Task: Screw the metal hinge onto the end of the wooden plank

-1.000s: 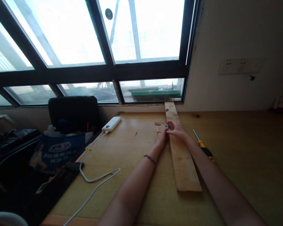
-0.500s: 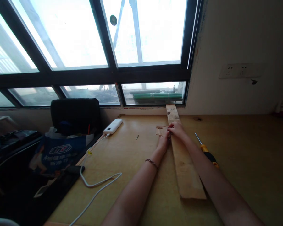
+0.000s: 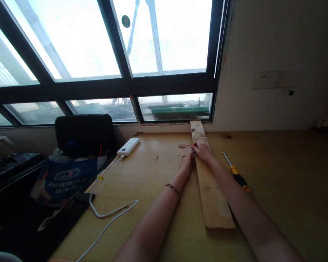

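Observation:
A long wooden plank lies on the table, its far end by the window. My right hand rests over the plank's left side, fingers closed in a pinch. Right against it, at the plank's left edge, my left hand is closed too. Between the fingertips is something small and partly shiny, too small to name. Just beyond my left hand sits a small piece of wood, partly hidden by the fingers. A single screw lies to the left. Right of the plank is a yellow-and-black screwdriver.
A white power bank with a white cable lies along the table's left edge. Beyond that edge stand a black chair and a blue bag. Window and wall bound the table at the back.
The whole view has shifted slightly, so everything appears a little further left. Both hands stay together at the plank's left edge, with hardly any movement of the fingers.

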A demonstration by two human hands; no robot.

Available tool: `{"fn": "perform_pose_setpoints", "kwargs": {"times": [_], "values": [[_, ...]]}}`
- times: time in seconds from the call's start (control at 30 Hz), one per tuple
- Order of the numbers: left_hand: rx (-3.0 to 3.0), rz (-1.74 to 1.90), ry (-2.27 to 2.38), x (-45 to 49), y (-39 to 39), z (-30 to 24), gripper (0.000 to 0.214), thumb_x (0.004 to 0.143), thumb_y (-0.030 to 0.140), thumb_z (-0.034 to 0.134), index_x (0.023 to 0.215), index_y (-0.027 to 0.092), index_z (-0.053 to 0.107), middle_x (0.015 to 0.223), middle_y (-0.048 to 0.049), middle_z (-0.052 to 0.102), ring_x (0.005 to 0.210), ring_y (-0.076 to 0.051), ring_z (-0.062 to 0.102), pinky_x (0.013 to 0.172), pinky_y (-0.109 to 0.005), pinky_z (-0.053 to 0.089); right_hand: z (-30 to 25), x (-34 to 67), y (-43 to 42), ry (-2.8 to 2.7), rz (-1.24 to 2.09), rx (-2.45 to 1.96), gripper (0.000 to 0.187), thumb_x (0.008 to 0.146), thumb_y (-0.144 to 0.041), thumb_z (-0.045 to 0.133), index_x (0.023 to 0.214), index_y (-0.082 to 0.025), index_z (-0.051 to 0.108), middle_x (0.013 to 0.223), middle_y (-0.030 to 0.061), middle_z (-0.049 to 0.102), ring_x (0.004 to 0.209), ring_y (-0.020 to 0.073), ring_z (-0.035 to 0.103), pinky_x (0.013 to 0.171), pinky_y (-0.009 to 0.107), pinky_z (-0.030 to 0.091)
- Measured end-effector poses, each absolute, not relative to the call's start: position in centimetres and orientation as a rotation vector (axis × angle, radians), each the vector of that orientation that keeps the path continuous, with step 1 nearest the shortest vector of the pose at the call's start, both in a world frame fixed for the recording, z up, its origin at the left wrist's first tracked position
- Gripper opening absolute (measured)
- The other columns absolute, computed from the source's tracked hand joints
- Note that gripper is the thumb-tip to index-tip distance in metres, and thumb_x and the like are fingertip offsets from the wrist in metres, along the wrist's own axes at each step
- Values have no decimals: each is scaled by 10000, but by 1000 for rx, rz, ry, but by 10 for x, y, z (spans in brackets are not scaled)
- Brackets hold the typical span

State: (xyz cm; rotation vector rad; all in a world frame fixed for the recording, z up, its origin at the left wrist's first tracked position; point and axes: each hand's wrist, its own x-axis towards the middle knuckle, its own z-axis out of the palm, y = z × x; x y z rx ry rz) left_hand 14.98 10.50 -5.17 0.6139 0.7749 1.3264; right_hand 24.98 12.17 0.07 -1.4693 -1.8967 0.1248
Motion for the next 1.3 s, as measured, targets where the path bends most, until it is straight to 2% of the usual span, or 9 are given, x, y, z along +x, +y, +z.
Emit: {"fn": "perform_pose_setpoints", "kwargs": {"times": [0.1,0.3,0.53,0.8,0.97,1.13,1.3], "values": [[633,1284,748,149,105,-52,227,625,274,635,788,120,605,718,-41,622,630,-128,572,598,-248,453,0,250,123,-1825,186,-1470,106,807,-239,507,792,-153,567,829,71,598,820,180,506,741,285,372],[585,1298,703,148,99,-44,266,599,218,653,842,121,605,768,-52,634,658,-133,583,612,-256,456,2,252,121,-1862,235,-1409,133,788,-284,539,768,-164,592,790,53,609,791,169,509,708,275,375],[558,1294,684,148,99,-41,272,600,228,678,841,123,611,737,-43,623,638,-113,570,615,-242,452,3,254,119,-1919,274,-1376,108,689,-264,643,764,-188,653,771,33,634,794,169,521,710,270,378],[553,1293,728,149,99,-41,231,594,205,652,806,125,604,738,-45,612,639,-111,569,616,-242,452,6,251,118,-1951,194,-1471,110,702,-286,628,757,-214,690,795,40,616,829,186,500,734,279,362],[531,1322,803,150,100,-40,206,598,200,593,789,125,604,656,-23,586,586,-114,553,578,-246,444,6,246,122,-1989,154,-1553,89,726,-243,597,763,-194,661,828,54,593,850,188,465,775,297,336],[618,1376,771,152,103,-47,243,571,153,563,805,125,621,720,-42,625,618,-128,574,612,-257,456,3,243,125,-1907,255,-1423,86,767,-240,544,805,-197,607,855,35,613,828,174,478,789,305,342],[688,1337,831,152,102,-49,169,610,213,542,745,139,611,696,-48,619,628,-155,584,606,-285,467,5,243,129,-1617,479,-1252,144,773,-296,499,819,-178,569,775,35,609,705,158,529,669,276,406]]}}
